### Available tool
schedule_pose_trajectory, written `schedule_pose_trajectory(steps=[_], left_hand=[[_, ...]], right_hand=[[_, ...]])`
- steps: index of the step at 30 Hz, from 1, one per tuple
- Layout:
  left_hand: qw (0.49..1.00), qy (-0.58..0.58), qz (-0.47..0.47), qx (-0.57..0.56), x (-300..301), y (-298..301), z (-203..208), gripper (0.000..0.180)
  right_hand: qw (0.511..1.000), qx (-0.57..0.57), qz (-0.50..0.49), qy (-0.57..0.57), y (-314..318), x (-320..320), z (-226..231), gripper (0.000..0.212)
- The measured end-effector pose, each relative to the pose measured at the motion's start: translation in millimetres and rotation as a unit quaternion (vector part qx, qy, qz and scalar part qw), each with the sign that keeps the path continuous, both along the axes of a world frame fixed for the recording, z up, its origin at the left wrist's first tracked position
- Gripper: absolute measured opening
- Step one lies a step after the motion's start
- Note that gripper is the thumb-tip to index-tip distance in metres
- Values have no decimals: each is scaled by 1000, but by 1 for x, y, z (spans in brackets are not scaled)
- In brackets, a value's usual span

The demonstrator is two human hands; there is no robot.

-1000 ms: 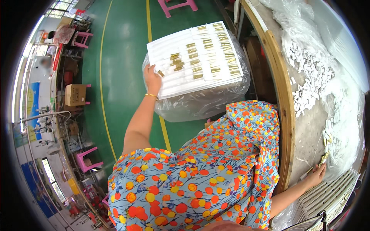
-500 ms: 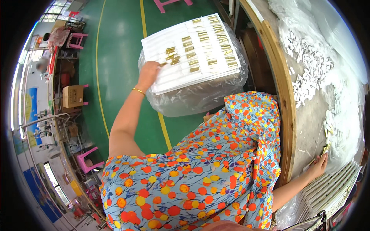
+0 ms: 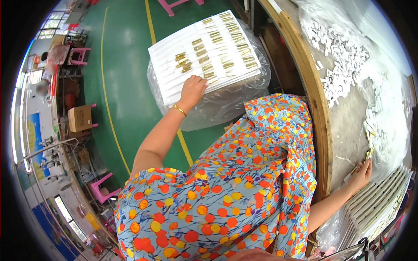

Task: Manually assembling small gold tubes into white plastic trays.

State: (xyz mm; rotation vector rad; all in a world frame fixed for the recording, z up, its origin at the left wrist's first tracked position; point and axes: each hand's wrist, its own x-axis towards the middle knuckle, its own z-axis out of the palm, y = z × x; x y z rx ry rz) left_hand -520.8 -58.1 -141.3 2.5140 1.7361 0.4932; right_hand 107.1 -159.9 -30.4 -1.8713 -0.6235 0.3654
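Note:
White sheets (image 3: 167, 80) lie stacked on a plastic-wrapped bundle (image 3: 235, 98) ahead of me, with rows of small gold-coloured cylindrical pieces (image 3: 201, 53) on the top one. A loose cluster of the same gold pieces (image 3: 183, 65) rests toward the left. My left hand (image 3: 193, 92) is at the stack's near edge, fingers bent together beside the lowest gold piece; anything in them is hidden. Far to the right, my right hand (image 3: 361, 174) is closed low over the worktop, a slim gold-coloured piece (image 3: 369, 153) sticking out past its fingertips.
A wooden-edged worktop (image 3: 320, 113) runs along my right, bearing a heap of small white pieces (image 3: 337, 56) and clear plastic sheeting (image 3: 385, 113). Ridged white trays (image 3: 376, 204) stack near my right forearm. Pink stools (image 3: 104, 189), a cardboard box (image 3: 80, 118) and another person (image 3: 58, 54) are left.
My left hand has moved right and slightly nearer, from beside the loose gold cluster to the lower end of a row. My right hand stays at the worktop. The whole view has shifted slightly.

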Motion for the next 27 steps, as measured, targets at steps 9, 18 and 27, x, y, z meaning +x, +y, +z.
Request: schedule_pose_trajectory(steps=[9, 18, 27], left_hand=[[1000, -21, 10, 5, 16, 5, 8, 19], [969, -139, 197, 49, -37, 13, -9, 19], [984, -64, 161, 44, -86, 18, 3, 19]], right_hand=[[1000, 6, -6, -7, 1, -6, 1, 29], [1000, -22, 4, 0, -4, 13, -9, 30], [998, -60, 16, -25, -6, 15, -11, 32]])
